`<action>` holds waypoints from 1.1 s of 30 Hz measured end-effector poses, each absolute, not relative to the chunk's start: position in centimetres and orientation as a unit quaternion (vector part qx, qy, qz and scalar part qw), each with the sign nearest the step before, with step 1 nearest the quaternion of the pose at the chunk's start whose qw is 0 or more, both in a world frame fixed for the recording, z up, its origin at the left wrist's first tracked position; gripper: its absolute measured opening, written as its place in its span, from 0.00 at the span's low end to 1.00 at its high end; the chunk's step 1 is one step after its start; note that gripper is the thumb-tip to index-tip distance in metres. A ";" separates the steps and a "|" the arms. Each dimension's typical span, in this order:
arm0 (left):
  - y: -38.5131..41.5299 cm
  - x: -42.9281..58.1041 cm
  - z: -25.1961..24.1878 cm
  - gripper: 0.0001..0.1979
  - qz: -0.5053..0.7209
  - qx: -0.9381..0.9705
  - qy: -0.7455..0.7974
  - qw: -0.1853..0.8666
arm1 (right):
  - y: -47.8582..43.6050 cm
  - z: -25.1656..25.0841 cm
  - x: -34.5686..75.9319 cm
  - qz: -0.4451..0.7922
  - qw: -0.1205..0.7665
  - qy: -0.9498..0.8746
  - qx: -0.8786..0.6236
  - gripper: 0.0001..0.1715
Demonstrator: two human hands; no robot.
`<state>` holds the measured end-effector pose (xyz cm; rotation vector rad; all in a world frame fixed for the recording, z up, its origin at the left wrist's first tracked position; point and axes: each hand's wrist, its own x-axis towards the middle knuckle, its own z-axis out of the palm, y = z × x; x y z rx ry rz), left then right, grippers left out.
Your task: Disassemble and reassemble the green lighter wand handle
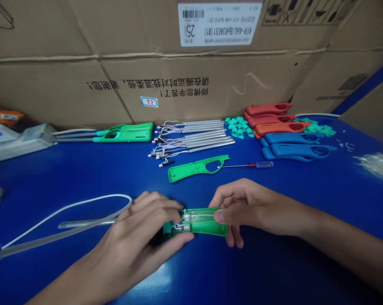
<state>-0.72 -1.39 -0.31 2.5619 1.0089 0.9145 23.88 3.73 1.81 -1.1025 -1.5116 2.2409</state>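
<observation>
Near the front of the blue table, my left hand [149, 226] is closed around a green lighter shell half [207, 229], covering its narrow end. A clear gas tank [199, 216] lies lengthwise in the shell, beside a small white part with thin wires. My right hand [242, 207] grips the shell's wide end, its thumb pressed on the end of the clear tank and its other fingers beyond and under the shell. A silver metal tube [86, 223] sticks out to the left from under my left hand.
Behind lie another green shell half [191, 168], a screwdriver [261, 164], several metal tubes with wires [204, 133], teal caps [239, 127], red shells [267, 120], blue shells [296, 150] and green lighters [134, 132]. A cardboard box [121, 72] walls off the back. A white cable [83, 203] curves at left.
</observation>
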 end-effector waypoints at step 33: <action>-1.5 -0.4 -0.2 0.07 0.302 0.882 0.334 0.139 | 3.7 2.1 23.9 0.749 0.102 -0.542 -0.367 0.24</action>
